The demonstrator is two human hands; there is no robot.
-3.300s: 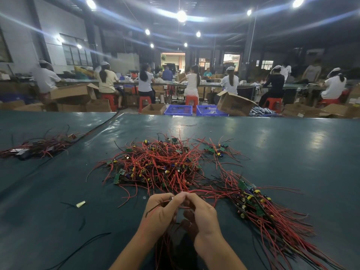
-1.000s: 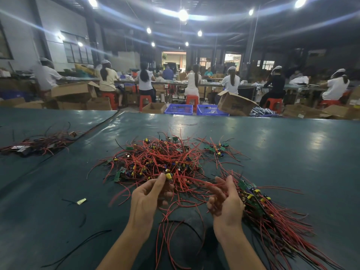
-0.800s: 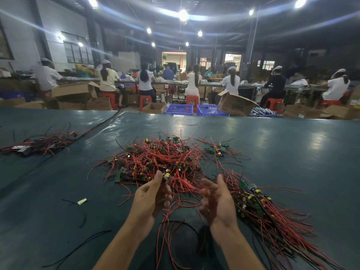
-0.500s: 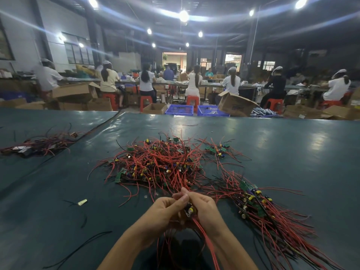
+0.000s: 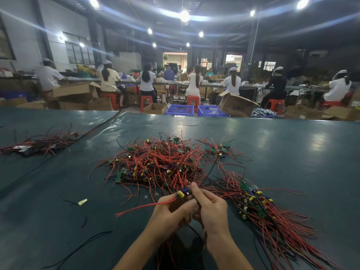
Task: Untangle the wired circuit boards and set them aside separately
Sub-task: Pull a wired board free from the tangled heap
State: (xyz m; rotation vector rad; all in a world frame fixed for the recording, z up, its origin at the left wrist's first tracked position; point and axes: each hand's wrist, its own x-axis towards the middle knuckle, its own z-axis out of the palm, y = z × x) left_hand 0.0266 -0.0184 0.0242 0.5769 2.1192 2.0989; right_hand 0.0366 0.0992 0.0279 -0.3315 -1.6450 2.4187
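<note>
Mid-untangling: your left hand [image 5: 169,215] and right hand [image 5: 212,209] pinch one board [image 5: 182,193] beside the pile [image 5: 159,164]; next probably means easing its wires [image 5: 146,206] free.

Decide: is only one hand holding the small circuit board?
No, the left hand and the right hand both pinch the circuit board.

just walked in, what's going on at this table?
A person is separating wired circuit boards by hand. The left hand and the right hand both pinch one circuit board with a yellow and a blue component; a red wire sticks out from it to the left. Beyond the hands, the tangled pile lies on the table, not yet sorted. On the right, a second heap has its wires running roughly one way and is likely the set-aside boards.
</note>
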